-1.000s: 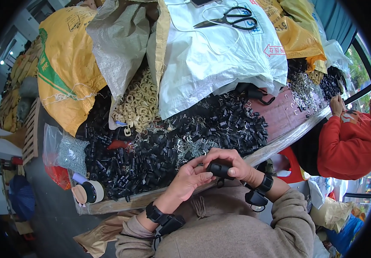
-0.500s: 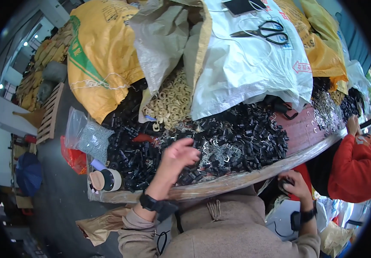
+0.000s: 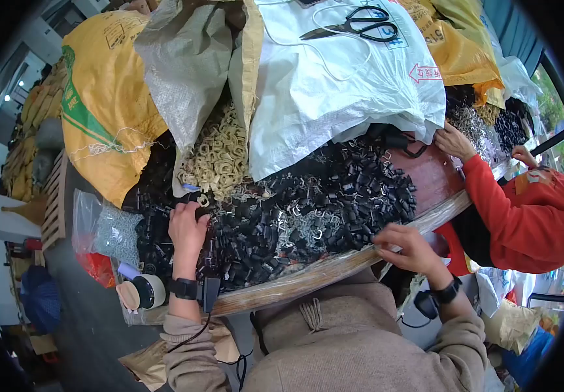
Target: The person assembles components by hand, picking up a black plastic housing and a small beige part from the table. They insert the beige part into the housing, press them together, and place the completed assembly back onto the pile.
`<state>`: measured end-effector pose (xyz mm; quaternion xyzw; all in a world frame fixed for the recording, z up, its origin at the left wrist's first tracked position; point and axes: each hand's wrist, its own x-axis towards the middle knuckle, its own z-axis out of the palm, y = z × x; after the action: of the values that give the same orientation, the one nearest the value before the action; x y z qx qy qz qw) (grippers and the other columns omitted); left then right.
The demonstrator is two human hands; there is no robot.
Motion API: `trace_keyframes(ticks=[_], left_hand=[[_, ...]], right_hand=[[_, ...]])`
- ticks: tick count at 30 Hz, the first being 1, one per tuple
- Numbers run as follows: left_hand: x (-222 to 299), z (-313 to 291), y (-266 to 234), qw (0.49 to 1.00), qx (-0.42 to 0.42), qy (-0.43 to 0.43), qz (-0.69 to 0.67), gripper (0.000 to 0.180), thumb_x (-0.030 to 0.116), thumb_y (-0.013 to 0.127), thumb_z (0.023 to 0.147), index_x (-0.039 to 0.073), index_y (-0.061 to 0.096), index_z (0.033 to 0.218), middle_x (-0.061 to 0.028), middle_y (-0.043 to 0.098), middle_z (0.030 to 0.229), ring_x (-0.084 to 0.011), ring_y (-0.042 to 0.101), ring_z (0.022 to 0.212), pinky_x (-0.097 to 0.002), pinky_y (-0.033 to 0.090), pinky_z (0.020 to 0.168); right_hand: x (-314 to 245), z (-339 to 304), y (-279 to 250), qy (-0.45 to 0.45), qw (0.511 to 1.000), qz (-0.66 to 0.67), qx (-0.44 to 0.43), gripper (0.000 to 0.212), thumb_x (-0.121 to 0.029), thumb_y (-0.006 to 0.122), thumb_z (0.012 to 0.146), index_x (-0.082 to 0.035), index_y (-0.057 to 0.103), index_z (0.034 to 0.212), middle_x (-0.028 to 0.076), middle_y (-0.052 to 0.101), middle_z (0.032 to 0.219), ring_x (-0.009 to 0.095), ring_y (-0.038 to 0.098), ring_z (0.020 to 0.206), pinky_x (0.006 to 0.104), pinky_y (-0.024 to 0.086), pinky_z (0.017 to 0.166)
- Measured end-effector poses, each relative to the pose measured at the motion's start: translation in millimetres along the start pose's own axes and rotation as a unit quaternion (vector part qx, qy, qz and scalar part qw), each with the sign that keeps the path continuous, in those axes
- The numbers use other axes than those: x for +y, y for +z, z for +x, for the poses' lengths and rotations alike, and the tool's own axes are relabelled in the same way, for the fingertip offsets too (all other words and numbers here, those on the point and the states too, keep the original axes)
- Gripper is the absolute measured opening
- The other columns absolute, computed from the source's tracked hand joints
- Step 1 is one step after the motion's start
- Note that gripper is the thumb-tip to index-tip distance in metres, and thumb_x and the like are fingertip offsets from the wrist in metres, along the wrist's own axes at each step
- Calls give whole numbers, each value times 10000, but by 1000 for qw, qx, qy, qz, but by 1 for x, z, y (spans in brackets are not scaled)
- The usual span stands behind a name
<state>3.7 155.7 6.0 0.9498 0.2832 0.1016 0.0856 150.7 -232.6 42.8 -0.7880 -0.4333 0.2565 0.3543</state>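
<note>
Hand (image 3: 187, 230) (left, half-curled) among black parts (image 3: 246, 245)

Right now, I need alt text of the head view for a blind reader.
A person's left hand is among small black parts heaped on a table; the right hand is by its near edge. Sacks lie beyond, a red-sleeved co-worker at right.

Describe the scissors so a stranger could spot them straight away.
Find the big white sack at the upper middle, just right of the open grey sack. On its upper right part lie the scissors, blades pointing left and handles right. Nothing else on that sack has two black finger loops, which stand out sharply against the pale plastic.
</note>
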Motion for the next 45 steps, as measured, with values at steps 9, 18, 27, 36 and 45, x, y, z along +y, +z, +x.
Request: trace_keyframes(ticks=[9, 18, 27, 36, 45], left_hand=[[16, -24, -3, 935, -48, -86, -340, 176, 116, 649, 675, 25, 560, 798, -78, 554, 820, -216, 561, 681, -278, 443, 576], [87, -57, -1, 522, -290, -211, -774, 278, 125, 613, 722, 38, 480, 951, -56, 503, 766, -117, 482, 563, -188, 332, 437], [124, -66, 16, 515, -359, -188, -755, 198, 79, 585, 752, 53, 491, 924, -11, 466, 715, -97, 455, 573, -195, 334, 465], [143, -66, 20, 618, -301, -160, -709, 155, 63, 618, 728, 45, 541, 862, 16, 506, 700, -90, 483, 605, -214, 388, 540], [147, -62, 23, 866, -99, 53, -488, 124, 46, 639, 674, 19, 572, 774, -38, 548, 728, -134, 522, 639, -239, 417, 603]], right_hand=[[6, 75, 56, -127, 952, -265, 82, 100, -94, 552, 645, -51, 464, 668, 87, 459, 655, 244, 535, 589, 348, 432, 528], [8, 89, 69, -108, 948, -288, 76, 128, -70, 556, 662, -43, 450, 729, 95, 464, 672, 253, 521, 557, 332, 434, 510], [1, 86, 52, 4, 981, 195, 11, 112, -19, 493, 760, -25, 460, 867, 68, 525, 714, 94, 461, 545, 226, 391, 496], [-11, 84, 61, 50, 883, 462, -57, 179, -46, 468, 818, -24, 436, 993, 11, 531, 732, 52, 435, 556, 178, 359, 502], [-17, 84, 69, 82, 912, 402, -25, 205, -78, 468, 838, -15, 420, 1027, 0, 522, 711, 43, 456, 556, 174, 381, 491]])
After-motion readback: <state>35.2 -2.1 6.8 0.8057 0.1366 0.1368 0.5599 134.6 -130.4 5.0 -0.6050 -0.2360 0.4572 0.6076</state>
